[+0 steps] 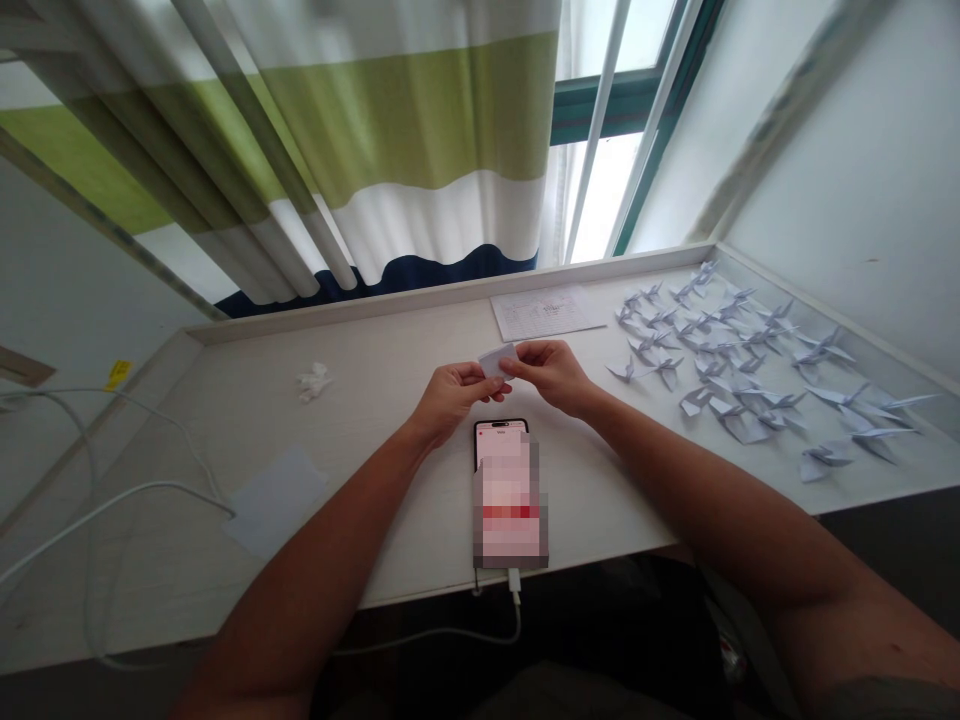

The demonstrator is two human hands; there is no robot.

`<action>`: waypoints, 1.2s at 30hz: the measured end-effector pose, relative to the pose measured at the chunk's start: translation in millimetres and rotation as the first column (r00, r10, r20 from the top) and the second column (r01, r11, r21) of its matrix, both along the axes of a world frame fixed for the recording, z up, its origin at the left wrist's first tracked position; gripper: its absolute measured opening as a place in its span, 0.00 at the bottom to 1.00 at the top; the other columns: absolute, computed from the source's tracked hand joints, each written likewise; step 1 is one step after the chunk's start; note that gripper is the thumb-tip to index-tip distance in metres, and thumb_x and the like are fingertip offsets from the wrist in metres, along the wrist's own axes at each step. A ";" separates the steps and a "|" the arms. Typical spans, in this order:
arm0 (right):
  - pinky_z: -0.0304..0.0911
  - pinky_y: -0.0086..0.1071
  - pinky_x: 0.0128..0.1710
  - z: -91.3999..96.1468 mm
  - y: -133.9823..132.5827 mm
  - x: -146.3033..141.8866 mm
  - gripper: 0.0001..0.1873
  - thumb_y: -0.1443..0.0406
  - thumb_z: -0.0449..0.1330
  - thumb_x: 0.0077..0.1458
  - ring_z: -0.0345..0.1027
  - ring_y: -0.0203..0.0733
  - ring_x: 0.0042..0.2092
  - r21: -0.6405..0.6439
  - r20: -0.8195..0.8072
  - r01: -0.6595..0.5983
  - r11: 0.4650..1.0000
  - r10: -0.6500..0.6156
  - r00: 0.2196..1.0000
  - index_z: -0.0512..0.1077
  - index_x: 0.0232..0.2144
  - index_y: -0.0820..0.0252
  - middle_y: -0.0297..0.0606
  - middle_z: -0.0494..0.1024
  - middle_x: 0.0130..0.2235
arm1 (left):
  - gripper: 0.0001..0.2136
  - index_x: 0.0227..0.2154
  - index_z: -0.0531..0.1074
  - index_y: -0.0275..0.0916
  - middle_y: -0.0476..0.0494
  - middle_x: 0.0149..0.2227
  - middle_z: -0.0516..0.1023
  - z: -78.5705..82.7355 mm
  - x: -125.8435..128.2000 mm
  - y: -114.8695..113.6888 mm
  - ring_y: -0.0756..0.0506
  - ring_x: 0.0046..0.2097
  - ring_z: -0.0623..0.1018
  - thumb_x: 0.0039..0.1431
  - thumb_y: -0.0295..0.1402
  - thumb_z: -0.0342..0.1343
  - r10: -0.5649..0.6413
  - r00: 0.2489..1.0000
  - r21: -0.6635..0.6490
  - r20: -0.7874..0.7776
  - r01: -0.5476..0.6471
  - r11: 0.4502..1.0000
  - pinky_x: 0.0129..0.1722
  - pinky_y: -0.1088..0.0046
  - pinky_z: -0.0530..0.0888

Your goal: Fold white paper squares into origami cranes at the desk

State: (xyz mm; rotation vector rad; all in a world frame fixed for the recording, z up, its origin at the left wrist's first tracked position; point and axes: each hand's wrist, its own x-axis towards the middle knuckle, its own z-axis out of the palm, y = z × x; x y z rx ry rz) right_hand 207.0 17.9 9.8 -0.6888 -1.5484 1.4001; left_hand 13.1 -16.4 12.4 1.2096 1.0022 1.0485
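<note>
Above the phone (509,490), which is lying flat near the front edge of the white table (375,400), both hands are meeting over a small folded piece of white paper (498,359). The left hand (450,398) is pinching the paper's left end between thumb and fingers, while the right hand (550,370) is gripping its right end the same way, so the paper is being held just off the tabletop between them. A white cable (450,636) is running from the phone's near end. To the right, many folded paper cranes (750,370) are lying spread across the table, and a printed sheet (547,312) is resting beyond the hands. A crumpled scrap (313,381) is sitting to the left.
</note>
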 end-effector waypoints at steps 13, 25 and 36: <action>0.74 0.37 0.44 -8.4 6.7 1.6 0.22 0.45 0.74 0.54 0.78 0.41 0.37 -0.012 -0.017 -0.028 1.000 0.028 0.999 0.84 0.33 0.58 0.37 0.86 0.35 | 0.15 0.35 0.84 0.36 0.36 0.36 0.88 -4.1 -3.5 3.1 0.44 0.35 0.82 0.53 0.42 0.75 -0.033 0.999 -0.004 -0.006 0.033 0.999 0.40 0.64 0.74; 0.73 0.37 0.38 3.4 -1.3 -0.7 0.21 0.47 0.75 0.52 0.74 0.40 0.32 0.014 0.005 0.156 0.988 -0.156 0.988 0.83 0.28 0.59 0.37 0.83 0.29 | 0.15 0.35 0.84 0.36 0.38 0.37 0.88 2.8 5.8 -4.4 0.45 0.34 0.82 0.55 0.45 0.74 0.063 0.997 0.105 -0.035 -0.059 0.993 0.37 0.66 0.73; 0.74 0.36 0.40 -8.2 6.5 0.3 0.15 0.58 0.73 0.51 0.77 0.39 0.36 -0.027 -0.002 0.065 0.998 -0.065 0.998 0.83 0.40 0.60 0.37 0.85 0.36 | 0.20 0.32 0.82 0.36 0.35 0.34 0.87 -1.0 -1.1 -0.6 0.42 0.33 0.83 0.54 0.50 0.73 -0.001 0.998 0.056 -0.057 0.004 0.998 0.35 0.65 0.74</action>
